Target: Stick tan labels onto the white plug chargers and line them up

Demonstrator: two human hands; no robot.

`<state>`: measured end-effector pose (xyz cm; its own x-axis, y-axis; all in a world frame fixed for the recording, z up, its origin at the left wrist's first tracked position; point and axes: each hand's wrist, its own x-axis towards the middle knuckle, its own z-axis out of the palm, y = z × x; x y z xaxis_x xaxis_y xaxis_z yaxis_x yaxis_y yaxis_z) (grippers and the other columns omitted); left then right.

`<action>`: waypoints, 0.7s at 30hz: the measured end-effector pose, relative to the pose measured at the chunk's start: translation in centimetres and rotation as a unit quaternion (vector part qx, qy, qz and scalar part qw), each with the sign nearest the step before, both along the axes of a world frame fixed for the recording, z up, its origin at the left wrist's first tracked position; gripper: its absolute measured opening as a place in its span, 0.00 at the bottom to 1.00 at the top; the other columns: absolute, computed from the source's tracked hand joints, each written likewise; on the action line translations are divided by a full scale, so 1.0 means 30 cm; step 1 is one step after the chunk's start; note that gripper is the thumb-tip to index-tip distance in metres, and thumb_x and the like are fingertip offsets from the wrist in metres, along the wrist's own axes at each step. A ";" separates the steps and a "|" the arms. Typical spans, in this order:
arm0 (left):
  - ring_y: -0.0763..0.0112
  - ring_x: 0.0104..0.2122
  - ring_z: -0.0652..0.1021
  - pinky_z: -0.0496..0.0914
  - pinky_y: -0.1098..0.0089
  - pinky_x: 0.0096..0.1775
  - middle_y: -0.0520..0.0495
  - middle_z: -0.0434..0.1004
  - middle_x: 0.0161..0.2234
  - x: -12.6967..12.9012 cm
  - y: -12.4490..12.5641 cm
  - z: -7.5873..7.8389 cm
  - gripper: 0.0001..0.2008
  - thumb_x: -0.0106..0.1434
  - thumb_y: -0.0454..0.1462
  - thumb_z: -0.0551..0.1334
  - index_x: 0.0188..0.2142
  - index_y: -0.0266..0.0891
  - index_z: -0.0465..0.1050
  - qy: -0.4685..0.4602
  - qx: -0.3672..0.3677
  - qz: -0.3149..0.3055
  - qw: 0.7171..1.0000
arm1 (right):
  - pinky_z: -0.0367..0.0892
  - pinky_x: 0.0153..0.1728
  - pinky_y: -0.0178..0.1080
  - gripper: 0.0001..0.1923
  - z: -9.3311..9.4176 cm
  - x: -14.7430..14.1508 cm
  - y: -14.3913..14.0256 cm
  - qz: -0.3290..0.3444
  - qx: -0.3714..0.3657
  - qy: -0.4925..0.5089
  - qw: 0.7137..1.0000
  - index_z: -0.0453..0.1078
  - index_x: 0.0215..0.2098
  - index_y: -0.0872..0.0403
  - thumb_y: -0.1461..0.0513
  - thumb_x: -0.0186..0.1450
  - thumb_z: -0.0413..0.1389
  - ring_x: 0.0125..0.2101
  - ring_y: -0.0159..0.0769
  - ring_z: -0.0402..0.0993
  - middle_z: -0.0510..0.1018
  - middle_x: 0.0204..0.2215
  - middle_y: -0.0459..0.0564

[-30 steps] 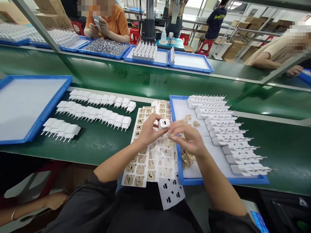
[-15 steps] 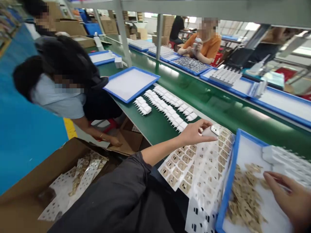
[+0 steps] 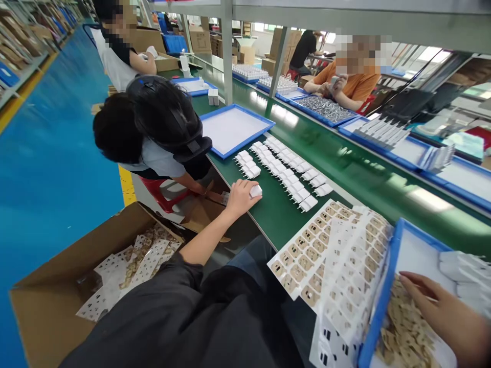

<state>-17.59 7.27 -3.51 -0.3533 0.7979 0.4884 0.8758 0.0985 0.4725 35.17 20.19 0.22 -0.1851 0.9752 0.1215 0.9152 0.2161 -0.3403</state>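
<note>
My left hand is closed around a white plug-in charger, held at the table's near edge, just in front of a short row of white chargers. Longer rows of matching chargers lie on the green table with their pins toward the near side. Over a blue-rimmed tray, my right hand hovers with fingers loosely stretched and nothing visible in them. Below it is a heap of tan paper pieces. More white chargers stand beyond that hand, partly hidden.
Sticker sheets overlap between the charger rows and the tray. A cardboard box of used sheets stands at lower left. Beside it a person bends down close to the table. Another blue-rimmed tray lies farther along. A metal post rises behind.
My left hand has carried the charger leftward, from above the sticker sheets to the near table edge. My right hand stays over the tray. The view has turned left.
</note>
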 end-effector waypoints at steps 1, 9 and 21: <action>0.51 0.49 0.73 0.66 0.55 0.50 0.40 0.78 0.46 -0.007 0.030 0.009 0.20 0.60 0.41 0.69 0.50 0.39 0.73 0.032 -0.014 0.005 0.999 | 0.66 0.25 0.54 0.09 0.020 -0.024 -0.015 -0.024 -0.037 0.002 0.999 0.76 0.26 0.31 0.43 0.50 0.61 0.25 0.56 0.79 0.84 0.29 0.55; 0.44 0.57 0.63 0.57 0.51 0.55 0.33 0.69 0.54 -0.027 0.240 0.045 0.18 0.63 0.39 0.65 0.52 0.35 0.71 0.104 -0.110 0.031 0.988 | 0.69 0.41 0.55 0.19 0.059 -0.155 -0.106 0.017 0.025 0.028 0.999 0.78 0.35 0.47 0.45 0.58 0.54 0.34 0.51 0.77 0.80 0.35 0.57; 0.57 0.47 0.73 0.68 0.55 0.48 0.45 0.79 0.43 0.322 -0.047 -0.006 0.10 0.65 0.42 0.65 0.45 0.45 0.77 -0.029 0.057 -0.241 0.968 | 0.58 0.57 0.65 0.20 -0.066 -0.344 -0.184 0.132 0.118 -0.005 0.984 0.74 0.48 0.49 0.46 0.65 0.56 0.57 0.60 0.66 0.76 0.55 0.60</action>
